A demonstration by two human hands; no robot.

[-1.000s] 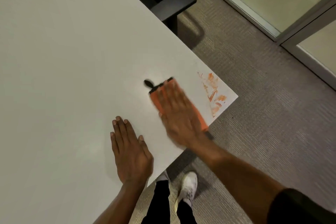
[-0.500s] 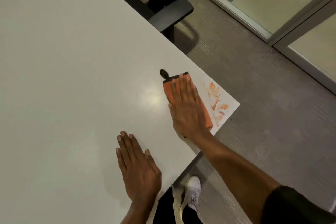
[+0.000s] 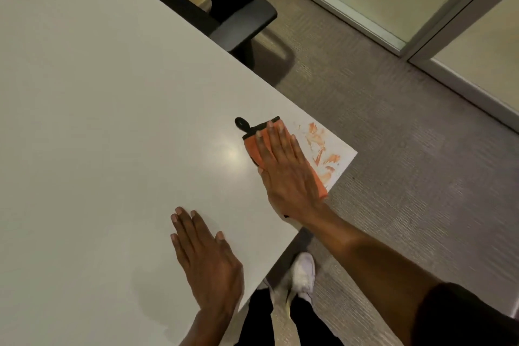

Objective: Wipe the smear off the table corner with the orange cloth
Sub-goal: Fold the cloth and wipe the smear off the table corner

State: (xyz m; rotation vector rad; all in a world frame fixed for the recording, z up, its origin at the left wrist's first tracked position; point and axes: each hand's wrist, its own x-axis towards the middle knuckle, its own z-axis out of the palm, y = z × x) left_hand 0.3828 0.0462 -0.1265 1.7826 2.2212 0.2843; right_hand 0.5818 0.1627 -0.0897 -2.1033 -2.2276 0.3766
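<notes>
**Flat palm on the cloth, smear just off its right edge**

The right hand lies flat on the orange cloth, fingers straight and close together, pressing down rather than clamped around anything; this grip is an open palm and nothing is pinched. The cloth is folded into a strip under the palm, its black-trimmed end and a small black loop showing beyond the fingertips. The left hand rests open and empty on the counter, nearer the body, apparently as a brace.

The orange smear sits on the counter corner, just beside the cloth's right edge and seemingly not yet covered; its streaks run nearly to both counter edges.

To do this step well, the palm should probably carry the cloth sideways across the streaks with even downward pressure, then draw inward from the corner so residue is not pushed onto the carpet. Keeping the fingers spread over the cloth would likely stop it bunching or slipping off the edge. Several overlapping passes look necessary.
</notes>
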